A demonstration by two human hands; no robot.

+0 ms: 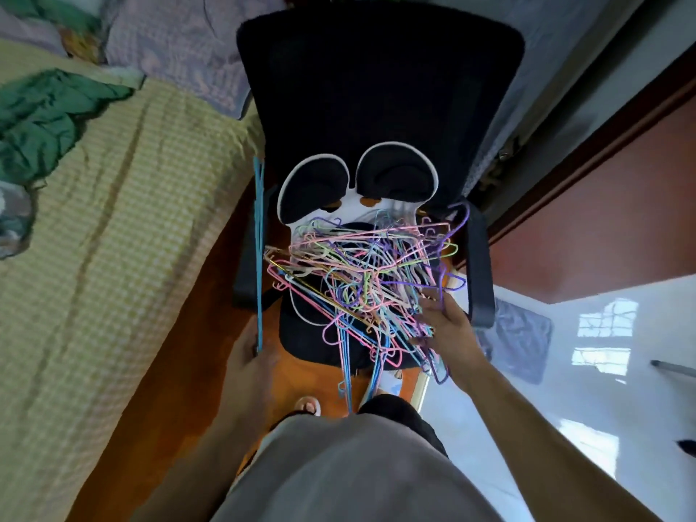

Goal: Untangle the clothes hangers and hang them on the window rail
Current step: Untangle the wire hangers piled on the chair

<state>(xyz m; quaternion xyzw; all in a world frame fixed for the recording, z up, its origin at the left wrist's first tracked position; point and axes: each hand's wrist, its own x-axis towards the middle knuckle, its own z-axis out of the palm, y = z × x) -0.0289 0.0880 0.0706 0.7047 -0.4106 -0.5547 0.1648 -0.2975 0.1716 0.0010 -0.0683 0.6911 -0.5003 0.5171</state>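
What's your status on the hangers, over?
Left hand grips freed blue hangers, held upright beside the chair. Right hand fingers in the tangled pile on the seat. Window rail not in view.

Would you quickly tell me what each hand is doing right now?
Left hand: grips the blue hangers, held apart from the pile.
Right hand: fingers reach into the tangled hangers on the chair; grip cannot be told.

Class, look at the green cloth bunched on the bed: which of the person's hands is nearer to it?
Left. The left hand, holding blue hangers, is beside the bed, below-right of the green cloth. The right hand is beyond the chair.
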